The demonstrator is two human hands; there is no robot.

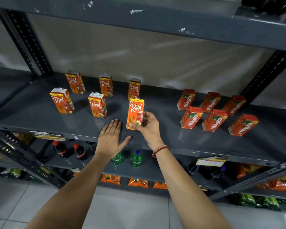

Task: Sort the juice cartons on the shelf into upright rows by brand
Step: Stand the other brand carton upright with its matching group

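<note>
On the dark grey shelf (40, 113), several orange Real apple cartons stand upright at the left in two rows, one of them at the front (97, 105). My right hand (148, 125) grips another Real carton (135, 113) upright at the front middle, thumb across its lower face. My left hand (111, 136) lies flat and empty on the shelf edge just left of that carton, fingers apart. At the right, several red Maaza cartons stand in two rows, including a front one (191, 117).
A shelf board (155, 22) hangs overhead. Below are cola bottles (61, 148), green bottles (137, 158) and orange packets (138, 182). Slotted metal uprights (26, 42) frame the shelf on both sides. Price tags (210, 161) hang on the shelf edges.
</note>
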